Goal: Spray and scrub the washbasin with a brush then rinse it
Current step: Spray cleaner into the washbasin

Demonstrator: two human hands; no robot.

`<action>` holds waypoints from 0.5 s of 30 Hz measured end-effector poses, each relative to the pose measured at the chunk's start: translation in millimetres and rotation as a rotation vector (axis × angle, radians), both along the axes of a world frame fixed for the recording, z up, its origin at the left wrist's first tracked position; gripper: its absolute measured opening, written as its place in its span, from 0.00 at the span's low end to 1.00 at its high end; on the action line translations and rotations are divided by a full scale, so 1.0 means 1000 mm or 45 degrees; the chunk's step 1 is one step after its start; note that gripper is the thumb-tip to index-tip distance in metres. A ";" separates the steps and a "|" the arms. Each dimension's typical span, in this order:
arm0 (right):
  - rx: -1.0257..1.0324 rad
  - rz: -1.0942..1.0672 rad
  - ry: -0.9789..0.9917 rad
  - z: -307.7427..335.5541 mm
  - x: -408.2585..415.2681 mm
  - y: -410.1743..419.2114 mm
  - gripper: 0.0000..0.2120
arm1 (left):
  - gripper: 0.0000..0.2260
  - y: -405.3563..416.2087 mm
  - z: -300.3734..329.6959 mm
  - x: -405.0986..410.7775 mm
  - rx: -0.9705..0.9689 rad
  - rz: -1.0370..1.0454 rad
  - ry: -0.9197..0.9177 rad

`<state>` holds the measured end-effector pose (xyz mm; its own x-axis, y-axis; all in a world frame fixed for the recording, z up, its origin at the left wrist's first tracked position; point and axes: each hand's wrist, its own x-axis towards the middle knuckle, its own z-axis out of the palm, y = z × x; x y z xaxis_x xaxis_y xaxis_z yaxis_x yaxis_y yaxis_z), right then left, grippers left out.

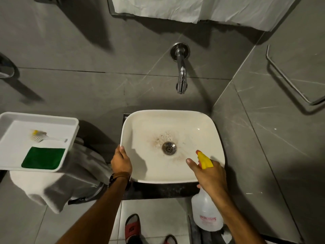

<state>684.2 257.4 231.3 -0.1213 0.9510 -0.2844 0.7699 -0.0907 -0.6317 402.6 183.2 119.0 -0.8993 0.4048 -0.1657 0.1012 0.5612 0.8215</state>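
Note:
A white square washbasin point(202, 124) sits on a dark counter, with brown stains around its metal drain point(169, 147). My right hand point(210, 175) grips a clear spray bottle point(206, 213) by its neck; the yellow nozzle point(204, 160) points into the bowl and my index finger is stretched out beside it. My left hand point(121, 161) clasps the basin's front left rim. A small white brush point(41, 135) lies in a white tray point(10, 120) to the left, apart from both hands.
A chrome tap point(182, 74) juts from the grey tiled wall above the basin. A green scouring pad point(44, 158) lies in the tray, which rests over a white towel point(58, 192). A towel rail point(288, 80) hangs on the right wall. Red slippers point(131, 226) show below.

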 end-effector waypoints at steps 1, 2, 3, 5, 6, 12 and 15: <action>0.030 -0.029 -0.019 0.001 0.000 0.002 0.24 | 0.22 0.000 0.000 0.000 0.001 0.001 0.000; 0.049 -0.049 -0.030 0.001 0.001 0.003 0.22 | 0.22 0.000 0.000 0.000 0.003 0.001 -0.001; 0.056 -0.062 -0.032 0.000 0.002 0.004 0.22 | 0.22 -0.001 0.000 0.000 0.002 -0.001 -0.002; 0.016 -0.064 -0.044 0.000 0.006 0.005 0.26 | 0.22 -0.001 0.001 -0.001 -0.001 -0.004 0.000; -0.027 -0.063 -0.046 0.000 0.008 0.005 0.26 | 0.22 -0.001 0.001 -0.001 0.001 -0.004 -0.001; -0.081 -0.007 -0.044 -0.005 0.017 -0.009 0.22 | 0.22 0.000 0.000 0.000 -0.004 0.007 -0.016; -0.039 0.076 -0.160 -0.007 0.018 -0.015 0.19 | 0.23 0.000 0.000 0.001 0.000 0.003 -0.030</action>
